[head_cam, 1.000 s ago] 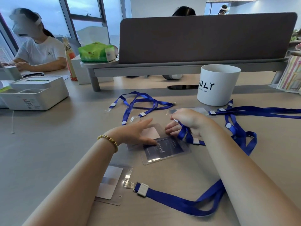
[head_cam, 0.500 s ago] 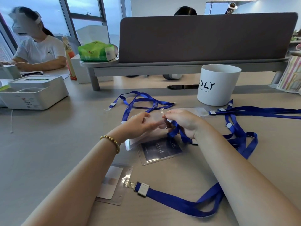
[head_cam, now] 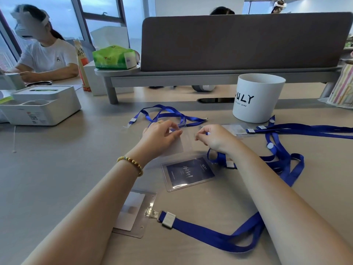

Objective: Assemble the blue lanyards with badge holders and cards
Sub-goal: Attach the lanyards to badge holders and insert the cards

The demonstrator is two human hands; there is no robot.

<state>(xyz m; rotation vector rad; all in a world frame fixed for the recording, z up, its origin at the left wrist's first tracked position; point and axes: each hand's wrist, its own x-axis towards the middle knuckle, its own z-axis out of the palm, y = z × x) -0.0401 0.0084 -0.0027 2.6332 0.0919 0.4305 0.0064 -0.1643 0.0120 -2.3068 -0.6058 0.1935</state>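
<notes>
My left hand pinches the top of a clear badge holder with a pale card in it, lifted off the table. My right hand pinches the small clip at the end of a blue lanyard, close to the holder's top right edge. Below them a holder with a dark blue card lies flat. Nearer me lies an assembled holder clipped to a blue lanyard. A loose lanyard lies behind my hands.
A white cup marked with letters stands at the right, with more blue lanyards and a holder beside it. A white box sits at the left. A grey desk divider runs across the back. A person sits at the far left.
My left hand picked the clear holder with the pale card up off the table. My right hand rose with the lanyard clip, and the two hands moved slightly apart.
</notes>
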